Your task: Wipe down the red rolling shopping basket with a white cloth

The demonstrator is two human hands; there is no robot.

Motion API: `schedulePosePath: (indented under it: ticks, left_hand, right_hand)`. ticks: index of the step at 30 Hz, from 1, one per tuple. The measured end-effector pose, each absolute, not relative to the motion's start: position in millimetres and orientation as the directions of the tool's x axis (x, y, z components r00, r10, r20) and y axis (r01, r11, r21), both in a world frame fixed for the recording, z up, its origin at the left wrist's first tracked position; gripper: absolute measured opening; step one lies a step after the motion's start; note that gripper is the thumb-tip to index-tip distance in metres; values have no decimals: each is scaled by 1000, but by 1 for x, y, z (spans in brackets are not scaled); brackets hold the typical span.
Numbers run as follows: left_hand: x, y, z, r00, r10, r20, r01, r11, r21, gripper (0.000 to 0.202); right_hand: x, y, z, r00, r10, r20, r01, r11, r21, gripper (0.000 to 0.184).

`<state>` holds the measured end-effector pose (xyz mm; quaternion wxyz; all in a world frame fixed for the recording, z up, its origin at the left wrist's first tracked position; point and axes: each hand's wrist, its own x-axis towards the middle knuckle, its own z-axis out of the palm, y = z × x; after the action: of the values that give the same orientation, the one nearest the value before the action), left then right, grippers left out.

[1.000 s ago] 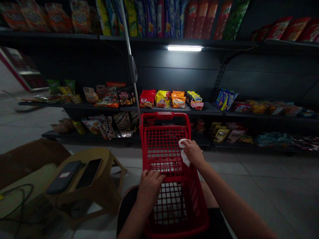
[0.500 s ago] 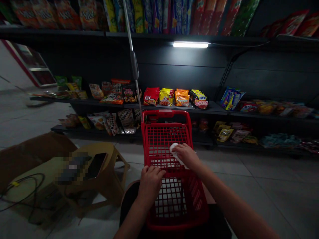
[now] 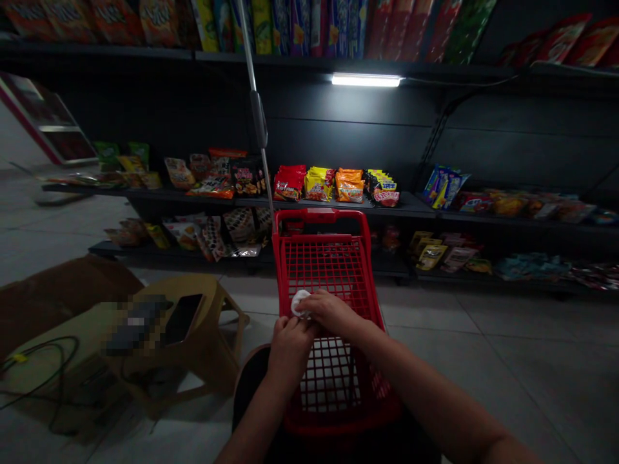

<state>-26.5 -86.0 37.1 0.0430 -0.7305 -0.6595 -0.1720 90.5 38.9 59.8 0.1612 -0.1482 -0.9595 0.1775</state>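
Observation:
A red plastic shopping basket (image 3: 322, 264) with lattice walls and a raised handle stands before me, between my legs. My left hand (image 3: 291, 345) is closed over the edge of the basket on its left side, fingers curled around the rim. In my right hand (image 3: 331, 312) is a crumpled white cloth (image 3: 300, 303), perhaps a tissue, pinched at the fingertips. The right hand lies just beyond the left one, touching or nearly touching its fingers, and partly covers the lattice. The cloth rests against the basket's left part.
A yellowish stool (image 3: 217, 328) at left carries a dark phone (image 3: 184, 317) and a blurred-out item. Nearby are a cardboard box (image 3: 62, 283) and black cables (image 3: 62, 351). Dark shelves with snack packs (image 3: 319, 185) stand ahead; a thin metal pole (image 3: 258, 116) rises before them.
My right hand has moved left with the white cloth, from the basket's right side to beside my left hand. The left hand keeps its hold. The view has shifted slightly.

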Motion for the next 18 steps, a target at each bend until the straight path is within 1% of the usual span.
schedulePosePath:
  ticks: [2, 6, 8, 10, 13, 14, 16, 18]
  left_hand:
    - [-27, -86, 37, 73, 954, 290, 977, -126, 171, 28]
    - [-27, -85, 34, 81, 954, 290, 967, -145, 208, 25]
    - [-27, -85, 33, 89, 952, 293, 963, -157, 217, 24]
    - [-26, -86, 33, 98, 951, 294, 965, -163, 207, 24]
    - [-27, -86, 34, 96, 949, 301, 974, -152, 169, 20]
    - [-27, -86, 34, 90, 948, 304, 978, -142, 155, 18]
    - [-28, -86, 34, 81, 947, 310, 983, -128, 134, 16]
    - [-29, -87, 34, 78, 946, 314, 985, -123, 124, 16]
  right_hand:
    - [130, 48, 61, -878, 415, 236, 320, 879, -354, 35]
    - [204, 63, 61, -743, 643, 187, 571, 754, -324, 32]
    - [210, 62, 61, -716, 671, 193, 589, 729, -347, 32]
    - [190, 54, 59, -762, 611, 213, 498, 764, -409, 33]
    - [134, 39, 56, -862, 440, 250, 274, 821, -500, 40]
    - [116, 35, 55, -878, 405, 254, 232, 826, -514, 43]
    - [90, 30, 55, -892, 380, 245, 208, 827, -523, 47]
    - [83, 29, 57, -901, 366, 234, 202, 830, -520, 46]
